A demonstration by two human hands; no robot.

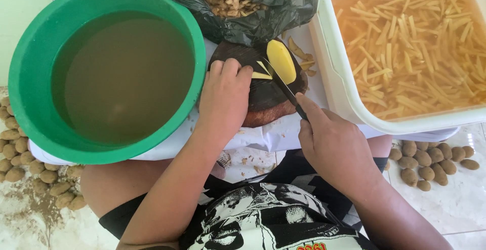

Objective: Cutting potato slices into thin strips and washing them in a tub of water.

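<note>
Cutting a peeled potato into strips on a round wooden board

The left hand (224,95) presses curled fingers onto a potato slice (260,74) on the dark board (263,98); the right hand (331,143) is closed round a knife (284,88), blade beside the yellow potato half (281,60). Left sits a green basin (30,67) of murky water, right a white tub (344,103) of cut strips, far a black bag (273,7) of peelings
</note>
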